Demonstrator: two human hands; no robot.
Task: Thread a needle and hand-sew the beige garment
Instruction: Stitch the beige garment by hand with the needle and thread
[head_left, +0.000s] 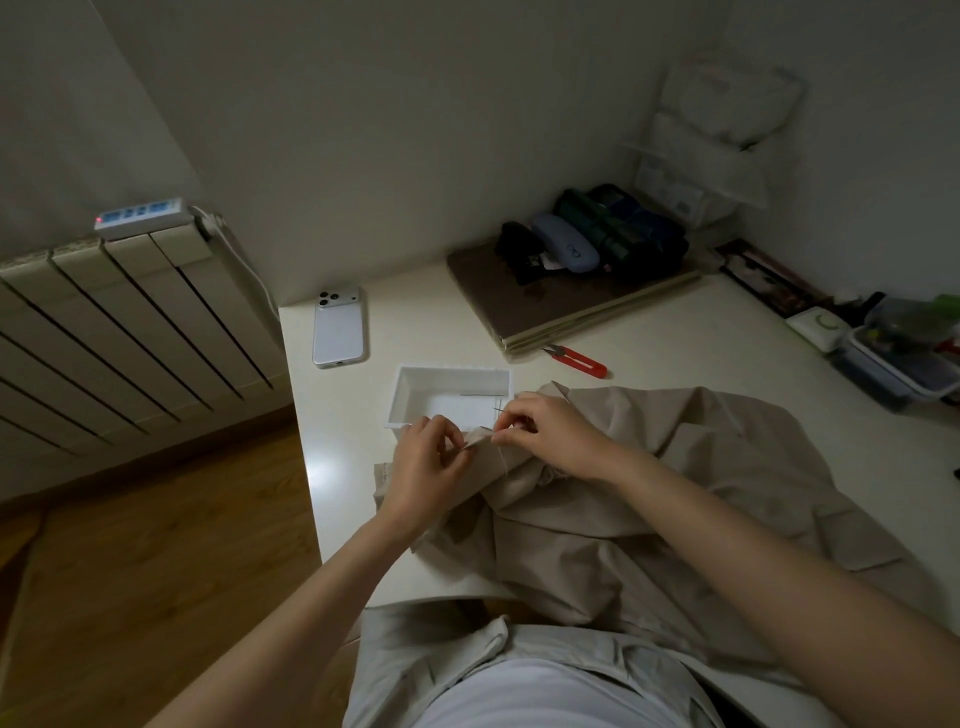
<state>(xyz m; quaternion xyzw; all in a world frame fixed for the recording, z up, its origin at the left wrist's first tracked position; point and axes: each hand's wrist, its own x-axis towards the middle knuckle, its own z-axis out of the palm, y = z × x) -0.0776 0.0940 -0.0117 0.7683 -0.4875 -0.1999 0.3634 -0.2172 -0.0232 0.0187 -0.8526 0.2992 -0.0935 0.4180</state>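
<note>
Phone (338, 327) lies face down on the surface (675, 343), beyond and left of the left hand. White box (452, 395), open, sits just beyond both hands. Left hand (423, 462): fingers curled, pinching a folded edge of the beige garment (675, 467). Right hand (550, 436), close beside it: fingertips pinch a thin needle (498, 410) at that same edge. Short thread (505, 462) hangs just below. Garment spreads under and right of the right hand. Red snips (579, 359) lie beyond the right hand, apart.

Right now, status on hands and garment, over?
Left hand pinches garment edge. Right hand pinches needle at it. White box just behind, nothing blocking.
</note>
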